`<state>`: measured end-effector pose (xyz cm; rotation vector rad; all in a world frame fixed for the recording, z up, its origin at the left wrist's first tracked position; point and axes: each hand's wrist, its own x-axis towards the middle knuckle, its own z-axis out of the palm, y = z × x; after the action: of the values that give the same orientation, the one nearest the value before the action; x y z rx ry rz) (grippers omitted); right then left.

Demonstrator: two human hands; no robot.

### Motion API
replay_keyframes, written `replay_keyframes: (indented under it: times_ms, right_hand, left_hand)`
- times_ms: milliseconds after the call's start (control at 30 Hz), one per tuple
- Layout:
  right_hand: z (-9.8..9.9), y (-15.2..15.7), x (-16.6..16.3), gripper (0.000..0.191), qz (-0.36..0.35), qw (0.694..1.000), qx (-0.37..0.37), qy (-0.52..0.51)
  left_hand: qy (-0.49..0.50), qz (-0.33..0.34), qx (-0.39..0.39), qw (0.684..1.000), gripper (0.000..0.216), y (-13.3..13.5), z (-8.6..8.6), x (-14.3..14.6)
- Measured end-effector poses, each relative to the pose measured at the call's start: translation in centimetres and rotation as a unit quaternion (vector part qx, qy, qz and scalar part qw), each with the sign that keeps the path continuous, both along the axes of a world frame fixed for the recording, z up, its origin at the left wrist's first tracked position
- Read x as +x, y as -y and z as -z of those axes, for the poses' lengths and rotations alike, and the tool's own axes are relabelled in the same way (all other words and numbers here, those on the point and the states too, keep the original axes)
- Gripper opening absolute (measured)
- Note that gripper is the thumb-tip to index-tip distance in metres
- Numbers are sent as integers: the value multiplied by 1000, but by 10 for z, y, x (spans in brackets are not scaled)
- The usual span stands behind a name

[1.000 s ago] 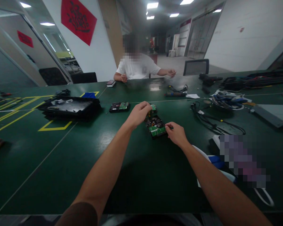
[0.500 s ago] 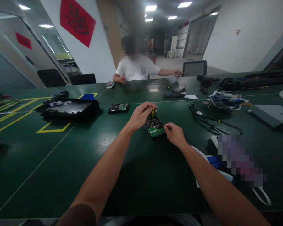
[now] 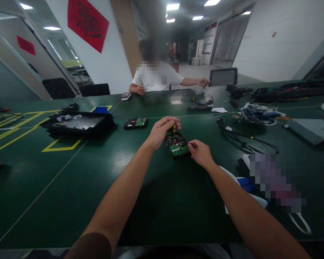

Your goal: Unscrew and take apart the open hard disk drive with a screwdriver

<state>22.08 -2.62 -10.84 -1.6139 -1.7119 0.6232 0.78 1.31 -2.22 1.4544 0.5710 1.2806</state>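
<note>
In the head view, a hard drive (image 3: pixel 178 148) lies on the green table with its green circuit board facing up. My left hand (image 3: pixel 164 130) is closed around a small screwdriver (image 3: pixel 174 127) with a yellow and black handle. The screwdriver stands roughly upright over the drive's far side; its tip is too small to make out. At the drive's right edge, my right hand (image 3: pixel 201 153) is closed, thumb and fingers pinching that edge.
A second hard drive (image 3: pixel 135 123) lies to the left, beyond it a black tray (image 3: pixel 81 122). Cables (image 3: pixel 237 135), a coil of blue and white wires (image 3: pixel 259 114) and a grey metal box (image 3: pixel 313 130) are on the right. A person in a white shirt (image 3: pixel 159 77) sits opposite.
My left fingers have shifted slightly around the screwdriver's handle, which now looks turned and tilted a little. The hard drive and my right hand stay in place.
</note>
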Motion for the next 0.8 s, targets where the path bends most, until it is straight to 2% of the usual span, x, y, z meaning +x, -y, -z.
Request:
replay_keyframes:
  times_ms: [100,233,333,433,667,800]
  right_hand:
    - [0,0,1,23,-4,1000,-6,-2]
    - [-1,0,1,24,-6,1000,-11,4]
    - [-2,0,1,23,-1,1000,-14,12]
    - [-2,0,0,24,-3,1000,-10,14]
    - [-2,0,-1,23,-6,1000,-6,14]
    - [-1,-1,0,21,-1,1000,-2,15]
  left_hand:
    - [37,17,-57,998,13,0,-2,0]
    - [57,-45,-82,994,11,-2,-3,5]
    - [48,-94,-73,992,25,-3,-1,10]
    - [29,-109,-50,992,35,-2,1,13]
    - [15,-90,-40,995,30,0,6,13]
    - [-48,-92,-9,995,28,3,0,8]
